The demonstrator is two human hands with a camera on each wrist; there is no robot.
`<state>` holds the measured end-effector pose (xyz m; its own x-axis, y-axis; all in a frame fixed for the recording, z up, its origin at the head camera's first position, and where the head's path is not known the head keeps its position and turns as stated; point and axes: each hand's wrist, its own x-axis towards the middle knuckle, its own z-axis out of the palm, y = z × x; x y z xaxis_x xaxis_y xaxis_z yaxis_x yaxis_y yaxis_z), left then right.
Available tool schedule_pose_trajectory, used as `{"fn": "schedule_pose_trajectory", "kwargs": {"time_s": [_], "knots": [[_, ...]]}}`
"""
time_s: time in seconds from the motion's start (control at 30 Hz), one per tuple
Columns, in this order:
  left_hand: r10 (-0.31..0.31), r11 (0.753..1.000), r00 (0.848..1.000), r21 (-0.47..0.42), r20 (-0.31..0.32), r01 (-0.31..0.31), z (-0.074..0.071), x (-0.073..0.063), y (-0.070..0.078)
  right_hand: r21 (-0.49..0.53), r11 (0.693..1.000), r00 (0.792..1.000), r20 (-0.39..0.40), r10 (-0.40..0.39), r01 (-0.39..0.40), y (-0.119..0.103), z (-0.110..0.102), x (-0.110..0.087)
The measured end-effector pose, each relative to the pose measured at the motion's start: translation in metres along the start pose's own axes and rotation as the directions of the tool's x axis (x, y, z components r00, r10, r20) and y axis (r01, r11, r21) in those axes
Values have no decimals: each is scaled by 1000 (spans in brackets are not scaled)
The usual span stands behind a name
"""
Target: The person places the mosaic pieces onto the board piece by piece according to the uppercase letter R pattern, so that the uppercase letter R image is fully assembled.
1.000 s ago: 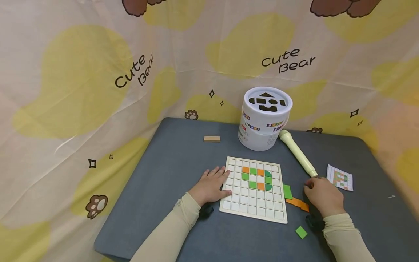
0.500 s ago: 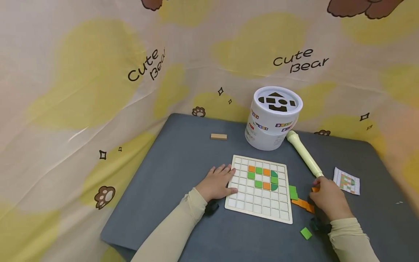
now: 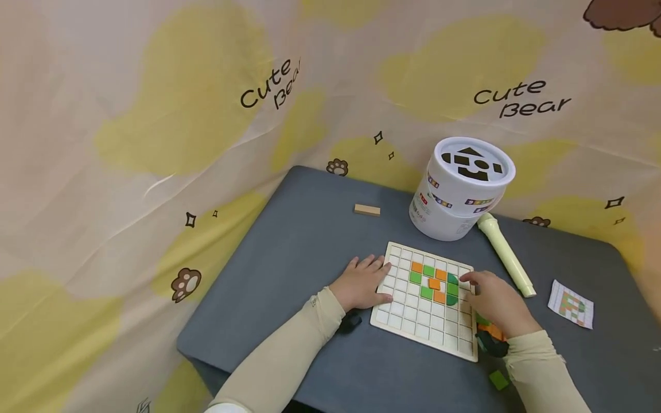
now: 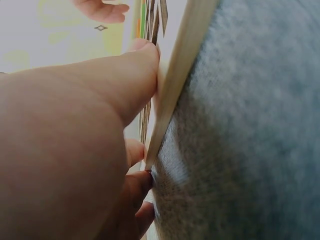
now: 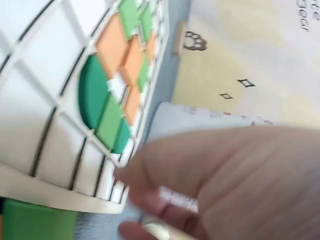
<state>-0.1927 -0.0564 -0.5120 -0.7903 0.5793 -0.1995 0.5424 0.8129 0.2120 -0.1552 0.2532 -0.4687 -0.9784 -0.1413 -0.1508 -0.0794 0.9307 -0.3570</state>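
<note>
A white grid board (image 3: 408,318) in a pale wooden frame lies on the table, with several orange, green and dark green tiles forming a pattern. One orange tile (image 3: 434,284) in the pattern's middle sits slightly askew, overlapping its neighbours in the head view. My left hand (image 3: 361,282) rests on the board's left edge, fingers extended; the left wrist view shows the thumb (image 4: 142,65) against the frame. Over the board's right edge is my right hand (image 3: 498,301), fingers loosely bent beside the dark green tile (image 3: 452,279), with nothing visible in them.
Loose orange tiles (image 3: 494,331) lie partly hidden under the right wrist, and a green tile (image 3: 498,380) is nearer the front. Behind the board stand a white bucket (image 3: 449,212) and a wooden block (image 3: 367,210). A pale yellow stick (image 3: 506,255) and a pattern card (image 3: 570,304) lie right.
My right hand has moved left from beside the loose tiles to the board, where an orange tile now lies in the pattern's middle. My left hand keeps its place; the head view has turned.
</note>
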Motion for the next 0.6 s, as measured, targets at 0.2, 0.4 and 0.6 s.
{"fn": "schedule_pose_trajectory", "kwargs": {"time_s": [0.2,0.4,0.6], "knots": [[-4,1000,1000,13,7,4,-4,0,0,-52,973,974,-19,-227,225,-13,17,15],[-3,1000,1000,-3,22,3,2,1,0,-120,959,966,3,-257,255,-22,24,26],[-13,1000,1000,4,20,13,2,2,0,-103,968,973,24,-228,229,-28,21,28]]}}
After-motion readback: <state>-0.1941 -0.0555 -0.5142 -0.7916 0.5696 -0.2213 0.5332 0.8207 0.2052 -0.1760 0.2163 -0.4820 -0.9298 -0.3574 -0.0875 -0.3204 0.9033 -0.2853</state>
